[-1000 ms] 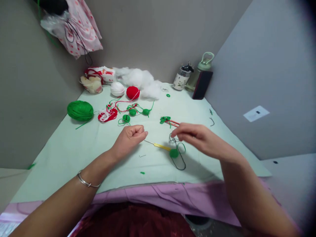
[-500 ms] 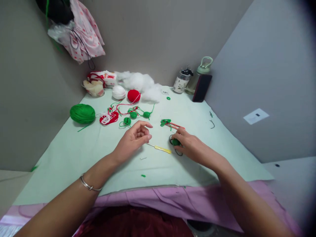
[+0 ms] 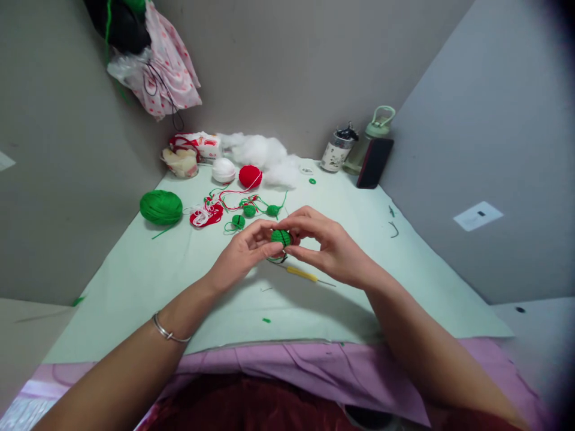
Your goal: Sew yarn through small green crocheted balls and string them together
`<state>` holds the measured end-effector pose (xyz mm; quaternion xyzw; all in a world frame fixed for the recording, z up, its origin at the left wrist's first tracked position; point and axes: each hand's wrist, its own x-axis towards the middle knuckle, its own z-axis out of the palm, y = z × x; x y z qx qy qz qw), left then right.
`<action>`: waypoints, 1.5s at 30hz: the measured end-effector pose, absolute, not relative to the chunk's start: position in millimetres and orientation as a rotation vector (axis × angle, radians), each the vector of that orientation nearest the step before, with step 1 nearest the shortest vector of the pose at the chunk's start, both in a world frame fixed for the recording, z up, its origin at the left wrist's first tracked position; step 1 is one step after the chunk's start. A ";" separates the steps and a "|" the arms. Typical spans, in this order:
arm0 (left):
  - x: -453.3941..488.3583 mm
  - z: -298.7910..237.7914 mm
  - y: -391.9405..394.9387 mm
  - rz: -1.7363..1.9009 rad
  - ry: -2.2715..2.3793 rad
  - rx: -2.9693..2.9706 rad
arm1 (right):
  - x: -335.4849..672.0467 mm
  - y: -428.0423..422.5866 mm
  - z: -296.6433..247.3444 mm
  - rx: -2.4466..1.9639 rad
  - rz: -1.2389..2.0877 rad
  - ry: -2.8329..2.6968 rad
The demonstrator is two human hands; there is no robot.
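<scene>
A small green crocheted ball (image 3: pixel 280 238) with a black stripe is between my two hands, above the table. My left hand (image 3: pixel 245 248) is closed on its left side, thumb in front. On the other side, my right hand (image 3: pixel 326 242) pinches it between thumb and fingers. Dark yarn ends hang beneath the ball. A crochet hook (image 3: pixel 302 274) with a yellow handle lies on the table just below the hands. Beyond my left hand rest similar small green balls, one of them (image 3: pixel 238 222) with a black stripe.
A green yarn ball (image 3: pixel 160 208) and a red-and-white yarn tangle (image 3: pixel 205 214) lie to the left. Behind are white yarn (image 3: pixel 223 170), red yarn (image 3: pixel 250 176) and white stuffing (image 3: pixel 265 154). A phone (image 3: pixel 375 163) leans on a bottle (image 3: pixel 377 129) beside a jar (image 3: pixel 336 152).
My right hand has lifted the green ball from the table and brought it left to my left hand, which has closed on it. Red-orange tool and green yarn scrap are now hidden behind my right hand.
</scene>
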<state>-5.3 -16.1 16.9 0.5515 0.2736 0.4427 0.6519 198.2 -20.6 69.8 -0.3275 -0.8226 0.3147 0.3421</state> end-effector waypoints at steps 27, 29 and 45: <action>-12.0 18.6 -10.3 1.006 0.682 0.937 | 183.4 -3.9 36.7 -1.126 1.133 -1.690; -12.0 19.4 -10.0 1.007 0.676 0.907 | 187.3 -2.2 38.1 -1.105 1.216 -1.610; -12.1 17.3 -9.8 0.985 0.610 0.942 | 192.0 1.1 32.7 -0.977 1.642 -1.504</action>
